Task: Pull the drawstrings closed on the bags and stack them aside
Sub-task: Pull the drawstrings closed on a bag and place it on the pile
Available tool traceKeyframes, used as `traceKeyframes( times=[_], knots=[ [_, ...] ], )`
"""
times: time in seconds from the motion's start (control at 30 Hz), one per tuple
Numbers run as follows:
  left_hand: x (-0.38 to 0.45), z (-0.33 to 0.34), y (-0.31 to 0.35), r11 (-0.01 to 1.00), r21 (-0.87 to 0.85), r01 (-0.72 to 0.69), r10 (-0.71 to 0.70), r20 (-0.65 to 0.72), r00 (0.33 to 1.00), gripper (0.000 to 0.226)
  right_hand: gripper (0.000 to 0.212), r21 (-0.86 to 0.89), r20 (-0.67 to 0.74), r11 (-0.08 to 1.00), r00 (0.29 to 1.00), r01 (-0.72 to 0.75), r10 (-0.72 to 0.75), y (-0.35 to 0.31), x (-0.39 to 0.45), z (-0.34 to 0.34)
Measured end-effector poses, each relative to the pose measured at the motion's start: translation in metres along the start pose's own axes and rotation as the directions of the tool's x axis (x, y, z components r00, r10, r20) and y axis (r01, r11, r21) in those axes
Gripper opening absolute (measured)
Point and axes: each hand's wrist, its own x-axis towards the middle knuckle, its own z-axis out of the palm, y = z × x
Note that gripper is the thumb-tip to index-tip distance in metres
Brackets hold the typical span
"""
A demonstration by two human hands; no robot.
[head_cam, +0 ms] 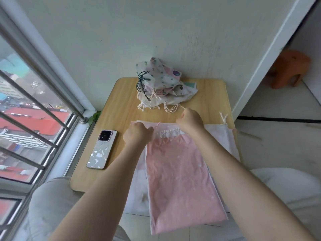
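Gripping the pale pink drawstring [157,124] at the flat pink fabric bag's [180,173] mouth in our fisted left hand [138,134] and right hand [190,121], we risk uneven pulls bunching it lopsided.

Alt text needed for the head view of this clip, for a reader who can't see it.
Two hands, left and right, grip the top corners of a pink bag lying on a small wooden table, its top edge partly gathered. A pile of closed bags sits at the far edge by the wall; a phone lies left.
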Motion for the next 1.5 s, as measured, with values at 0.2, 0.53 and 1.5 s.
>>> traceKeyframes(
  times=[0.2, 0.53, 1.5],
  knots=[
    [-0.008, 0.01, -0.001, 0.963, -0.241, 0.123, -0.095, 0.123, 0.988, 0.037, 0.041, 0.203, 0.053, 0.946, 0.967, -0.254, 0.248, 0.026, -0.019, 0.006],
    [-0.01, 0.004, -0.014, 0.761, -0.623, 0.183, -0.123, 0.138, 0.983, 0.032, 0.041, 0.569, 0.153, 0.732, 0.923, -0.374, 0.353, 0.028, -0.039, 0.029],
    [-0.008, -0.006, -0.051, -0.169, -0.938, 0.301, -0.19, 0.331, 0.924, 0.01, 0.015, 0.924, 0.383, -0.149, 0.868, -0.353, 0.317, 0.027, -0.029, 0.012]
  ],
)
